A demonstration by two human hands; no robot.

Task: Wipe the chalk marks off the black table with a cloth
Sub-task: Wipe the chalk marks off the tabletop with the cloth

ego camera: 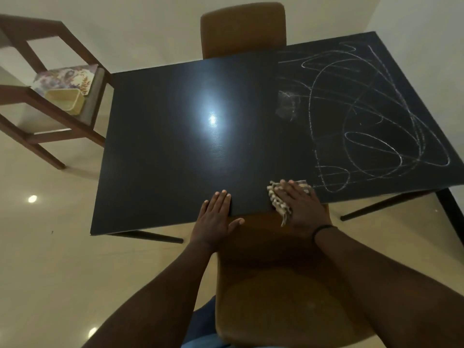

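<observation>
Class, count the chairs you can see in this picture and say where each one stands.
3: a brown chair behind the table, another brown chair at its near edge, a wooden chair far left. Others may be hidden.

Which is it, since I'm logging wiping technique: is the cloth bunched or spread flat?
Bunched. The cloth lies crumpled under the right hand, which presses it with straight fingers near the black table's front edge.

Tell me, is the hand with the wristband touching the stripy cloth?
Touching. The head view shows the right hand lying flat on the striped fringed cloth, pressing it onto the black table.
</observation>
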